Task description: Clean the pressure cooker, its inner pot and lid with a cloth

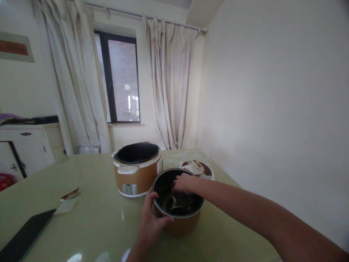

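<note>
A round brown pot (181,226) with a dark inside and a metal rim stands on the table, close in front of me. My left hand (151,218) grips its left side, thumb across the front and fingers at the rim. Inside the pot, my right hand (183,183) reaches down with its fingers curled. Something dark lies under those fingers, but I cannot make out what it is. Behind and to the left stands an orange-brown and white electric cooker (137,178), its top uncovered. A white and brown lid (195,167) lies just behind the pot.
The pale green glossy table (92,218) spreads to the left. On it are a dark flat panel (28,234) and a small brown and white item (70,194). A wall (272,109) rises along the right. Far left is a white cabinet (32,145).
</note>
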A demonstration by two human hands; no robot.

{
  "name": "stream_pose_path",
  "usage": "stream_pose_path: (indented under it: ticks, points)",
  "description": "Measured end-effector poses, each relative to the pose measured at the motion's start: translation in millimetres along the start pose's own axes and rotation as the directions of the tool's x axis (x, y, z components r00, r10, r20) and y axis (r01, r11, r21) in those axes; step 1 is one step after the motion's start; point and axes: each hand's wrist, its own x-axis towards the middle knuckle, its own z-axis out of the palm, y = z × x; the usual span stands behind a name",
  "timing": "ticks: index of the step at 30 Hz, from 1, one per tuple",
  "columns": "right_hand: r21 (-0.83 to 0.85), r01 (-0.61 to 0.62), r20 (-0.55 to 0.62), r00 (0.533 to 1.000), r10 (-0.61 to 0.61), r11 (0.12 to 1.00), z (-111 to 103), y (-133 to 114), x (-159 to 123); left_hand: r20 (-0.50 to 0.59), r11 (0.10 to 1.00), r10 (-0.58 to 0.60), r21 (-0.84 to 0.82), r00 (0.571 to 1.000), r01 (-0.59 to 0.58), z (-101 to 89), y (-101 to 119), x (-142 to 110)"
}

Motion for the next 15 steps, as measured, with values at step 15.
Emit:
stream_pose_path:
  ticks: [15]
  points:
    - [0.060, 0.071, 0.059, 0.995, -0.075, 0.996, 0.6, -37.9, 12.7, 0.013, 0.992, 0.082, 0.091, 0.997, -0.083, -0.5, -3.2, -11.1]
